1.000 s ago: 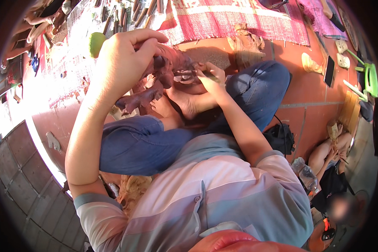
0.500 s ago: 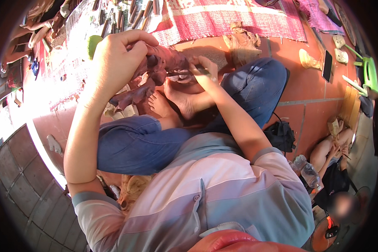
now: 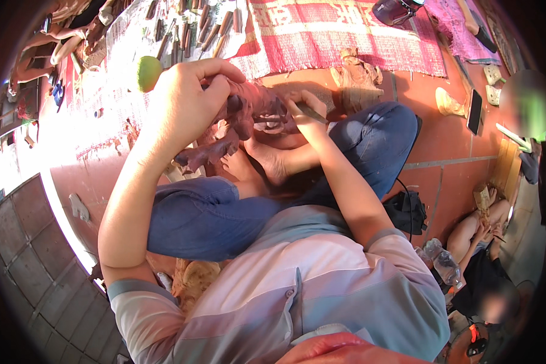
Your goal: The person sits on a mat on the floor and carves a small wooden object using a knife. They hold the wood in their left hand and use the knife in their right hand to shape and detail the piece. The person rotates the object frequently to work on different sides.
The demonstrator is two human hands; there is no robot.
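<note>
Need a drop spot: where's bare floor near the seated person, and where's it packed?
Widest: tile floor between the right knee, the phone and the black bag. Smaller: the same floor between the left forearm and the pale object. Crowded: ahead, around the handled tools; and between left hand and right hand, taken up by the reddish carving.

From where I stand, the carving (image 3: 209,148) is a dusky reddish brown, turning pinker where the sun hits. The jeans (image 3: 364,136) beneath it are plain mid-blue; the shirt (image 3: 333,255) runs in broad bands of pale pink, mauve and grey-blue. The mat (image 3: 346,36) is pinkish red with cream bands and blocky woven figures. The floor (image 3: 431,142) is terracotta, lined grey between tiles. That ball (image 3: 148,73) is bright lime green, the phone (image 3: 474,112) black, the stump (image 3: 356,80) sandy tan, the paving (image 3: 30,242) dull grey.
</note>
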